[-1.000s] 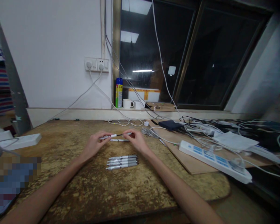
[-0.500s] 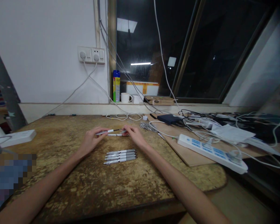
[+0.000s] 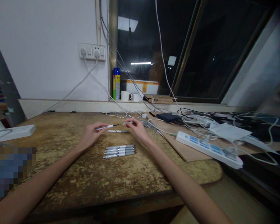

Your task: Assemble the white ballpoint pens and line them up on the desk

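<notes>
My left hand [image 3: 93, 133] is closed on a white and grey pen barrel [image 3: 110, 126], held level above the table. A thin dark refill [image 3: 116, 125] sticks out of the barrel's right end. Facing it, my right hand [image 3: 137, 128] pinches a small grey piece [image 3: 129, 122], which looks like the pen's front grip. Whether the refill's tip reaches into that piece is too fine to tell. Just below the hands, a single pen [image 3: 118, 131] lies on the worn wooden table [image 3: 88, 180]. Nearer to me, several white and grey pens [image 3: 120, 151] lie side by side.
A crumpled clear plastic bag [image 3: 149, 124] lies right of my right hand. Beyond it are a brown board [image 3: 189, 154], a white power strip [image 3: 210, 150], a black box [image 3: 167, 117] and tangled cables. Another power strip [image 3: 18, 133] is at the left edge.
My right hand has risen slightly off the single pen, uncovering that pen's right end. The grey piece in its fingers shows more clearly. My left hand keeps its hold on the barrel.
</notes>
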Available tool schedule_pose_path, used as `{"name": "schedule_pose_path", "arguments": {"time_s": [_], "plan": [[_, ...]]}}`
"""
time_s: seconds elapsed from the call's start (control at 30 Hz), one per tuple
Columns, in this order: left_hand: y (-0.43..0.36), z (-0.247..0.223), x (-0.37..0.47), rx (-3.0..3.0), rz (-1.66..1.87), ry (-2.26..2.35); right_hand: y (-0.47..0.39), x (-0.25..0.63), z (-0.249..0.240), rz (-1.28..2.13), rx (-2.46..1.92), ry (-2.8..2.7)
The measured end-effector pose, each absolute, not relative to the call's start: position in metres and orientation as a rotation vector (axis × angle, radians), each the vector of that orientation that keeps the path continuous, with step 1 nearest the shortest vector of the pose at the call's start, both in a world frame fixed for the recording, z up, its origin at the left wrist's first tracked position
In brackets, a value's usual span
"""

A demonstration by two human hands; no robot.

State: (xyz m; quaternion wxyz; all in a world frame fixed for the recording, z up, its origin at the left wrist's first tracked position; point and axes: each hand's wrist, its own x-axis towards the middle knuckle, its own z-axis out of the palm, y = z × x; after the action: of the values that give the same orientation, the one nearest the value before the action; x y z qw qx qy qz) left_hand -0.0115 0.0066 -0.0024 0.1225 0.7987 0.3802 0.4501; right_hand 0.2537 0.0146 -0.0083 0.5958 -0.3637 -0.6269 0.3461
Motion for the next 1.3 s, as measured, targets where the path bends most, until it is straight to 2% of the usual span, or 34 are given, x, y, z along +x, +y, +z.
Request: {"name": "schedule_pose_path", "arguments": {"time_s": [0.63,1.3], "plan": [[-0.002,-0.001,-0.001,2.322,1.275,1.132,0.006,0.246,-0.009,0.788,-0.83,-1.579],[-0.004,-0.006,0.003,2.314,1.168,1.049,0.0,0.238,-0.017,0.938,-0.83,-1.641]]}}
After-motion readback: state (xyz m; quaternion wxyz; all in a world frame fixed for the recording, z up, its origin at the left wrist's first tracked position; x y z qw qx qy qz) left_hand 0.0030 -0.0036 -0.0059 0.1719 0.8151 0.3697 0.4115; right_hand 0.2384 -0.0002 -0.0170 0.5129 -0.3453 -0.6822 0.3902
